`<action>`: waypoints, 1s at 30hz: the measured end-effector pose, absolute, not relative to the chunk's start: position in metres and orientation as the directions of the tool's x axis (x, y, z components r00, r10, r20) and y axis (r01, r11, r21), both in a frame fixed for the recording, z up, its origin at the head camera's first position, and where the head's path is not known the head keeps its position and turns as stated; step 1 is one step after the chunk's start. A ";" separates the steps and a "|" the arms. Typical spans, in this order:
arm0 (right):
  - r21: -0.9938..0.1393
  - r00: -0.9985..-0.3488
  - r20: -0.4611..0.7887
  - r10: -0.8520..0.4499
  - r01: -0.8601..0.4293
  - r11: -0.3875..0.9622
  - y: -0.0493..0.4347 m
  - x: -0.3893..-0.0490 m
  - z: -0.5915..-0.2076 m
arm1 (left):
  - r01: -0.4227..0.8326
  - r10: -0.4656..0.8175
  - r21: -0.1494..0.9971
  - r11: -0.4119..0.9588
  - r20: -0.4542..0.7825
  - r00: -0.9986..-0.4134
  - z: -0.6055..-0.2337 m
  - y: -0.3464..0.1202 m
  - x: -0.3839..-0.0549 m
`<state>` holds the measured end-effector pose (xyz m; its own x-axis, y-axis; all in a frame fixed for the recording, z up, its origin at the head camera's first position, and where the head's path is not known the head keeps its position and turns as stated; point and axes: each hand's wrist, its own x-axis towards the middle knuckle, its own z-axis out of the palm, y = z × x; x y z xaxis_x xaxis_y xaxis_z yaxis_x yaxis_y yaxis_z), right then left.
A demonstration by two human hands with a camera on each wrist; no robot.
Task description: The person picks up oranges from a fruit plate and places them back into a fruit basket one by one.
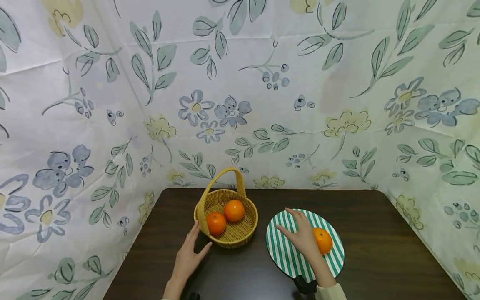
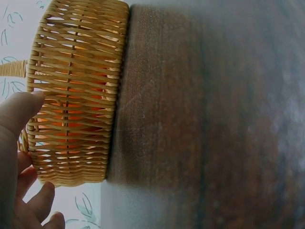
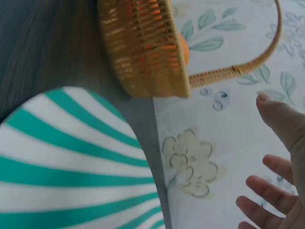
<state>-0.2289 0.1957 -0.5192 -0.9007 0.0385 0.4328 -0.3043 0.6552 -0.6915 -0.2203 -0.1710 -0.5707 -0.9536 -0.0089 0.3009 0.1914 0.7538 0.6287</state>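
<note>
A yellow wicker basket (image 1: pixel 244 233) with a tall handle stands on the table, one orange (image 1: pixel 216 223) and a second orange (image 1: pixel 234 210) inside it. My left hand (image 1: pixel 187 257) is at the basket's near left side, fingers spread, fingertips right at the rim. In the left wrist view, the thumb overlaps the basket's woven wall (image 2: pixel 76 90). Over the green-and-white striped round plate (image 1: pixel 280 246) my right hand (image 1: pixel 303 238) reaches with fingers extended and nothing between them. A third orange (image 1: pixel 323 241) lies on the plate, partly hidden behind that hand.
The dark wooden table (image 1: pixel 386 250) carries the basket and the plate side by side, with a narrow gap between them. Floral cloth (image 1: pixel 262 104) hangs behind the table and along both sides. A black strap (image 1: pixel 304 285) sits at my right wrist.
</note>
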 end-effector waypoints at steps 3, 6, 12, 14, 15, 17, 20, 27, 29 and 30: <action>-0.676 -0.890 0.452 0.061 -0.297 0.674 0.204 -0.227 -0.521 | 0.192 -0.010 0.635 0.748 0.300 -0.954 -0.571 -0.170 -0.219; -0.667 -0.878 0.471 0.083 -0.292 0.685 0.211 -0.224 -0.523 | 0.190 -0.014 0.642 0.743 0.298 -0.954 -0.572 -0.170 -0.219; -0.646 -0.891 0.439 0.114 -0.224 0.730 0.223 -0.217 -0.527 | 0.197 -0.010 0.645 0.738 0.302 -0.953 -0.572 -0.171 -0.219; -0.634 -0.894 0.430 0.126 -0.199 0.747 0.227 -0.214 -0.529 | 0.200 -0.007 0.643 0.739 0.304 -0.953 -0.572 -0.171 -0.220; -0.634 -0.895 0.426 0.131 -0.192 0.749 0.229 -0.212 -0.530 | 0.200 -0.006 0.640 0.741 0.304 -0.953 -0.572 -0.171 -0.220; -0.618 -0.888 0.438 0.143 -0.181 0.765 0.234 -0.210 -0.532 | 0.198 -0.006 0.642 0.741 0.301 -0.953 -0.571 -0.171 -0.220; -0.621 -0.883 0.437 0.169 -0.161 0.767 0.240 -0.208 -0.534 | 0.198 -0.006 0.643 0.740 0.301 -0.954 -0.572 -0.171 -0.220; -0.636 -0.888 0.401 0.226 -0.092 0.766 0.252 -0.199 -0.538 | 0.191 -0.010 0.651 0.735 0.292 -0.956 -0.571 -0.171 -0.220; -0.635 -0.892 0.386 0.236 -0.071 0.769 0.254 -0.196 -0.539 | 0.187 -0.011 0.654 0.733 0.286 -0.958 -0.571 -0.171 -0.219; -0.635 -0.893 0.380 0.239 -0.064 0.770 0.255 -0.195 -0.539 | 0.185 -0.012 0.656 0.732 0.284 -0.959 -0.570 -0.171 -0.219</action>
<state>-0.1947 0.2554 -0.5387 -0.8935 0.2390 0.3803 -0.0645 0.7696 -0.6352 -0.2193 -0.1714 -0.5705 -0.9587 -0.0123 0.2842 0.1851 0.7319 0.6558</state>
